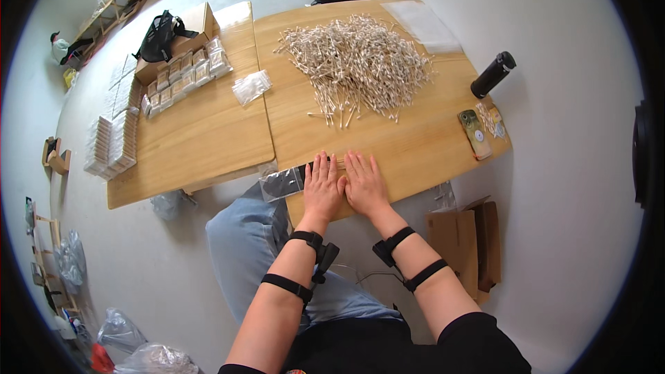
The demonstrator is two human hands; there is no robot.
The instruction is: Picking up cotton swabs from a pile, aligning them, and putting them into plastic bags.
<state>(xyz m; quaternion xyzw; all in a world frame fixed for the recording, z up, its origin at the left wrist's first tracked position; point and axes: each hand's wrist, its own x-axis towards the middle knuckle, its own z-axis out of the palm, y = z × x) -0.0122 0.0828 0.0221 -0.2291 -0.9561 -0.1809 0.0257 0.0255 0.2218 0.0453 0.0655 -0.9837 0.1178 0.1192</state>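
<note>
Both my hands lie flat, palms down and side by side, at the front edge of the wooden table (409, 149). My left hand (323, 190) has its fingers stretched out over the end of a small plastic bag (280, 183), partly clear and partly black. Beside it, thumbs touching or nearly so, my right hand (365, 185) is also stretched out flat. A few thin sticks show between the fingertips; what lies under the palms is hidden. Beyond the fingers spreads a large heap of cotton swabs (360, 62).
Small clear bags (251, 86) lie left of the heap. Packed swab bags (183, 76) and stacked packs (111, 145) fill the far left, by a carton with a black bag (159, 36). At right are a black bottle (493, 75) and a phone (474, 134). A cardboard box (454, 242) stands below.
</note>
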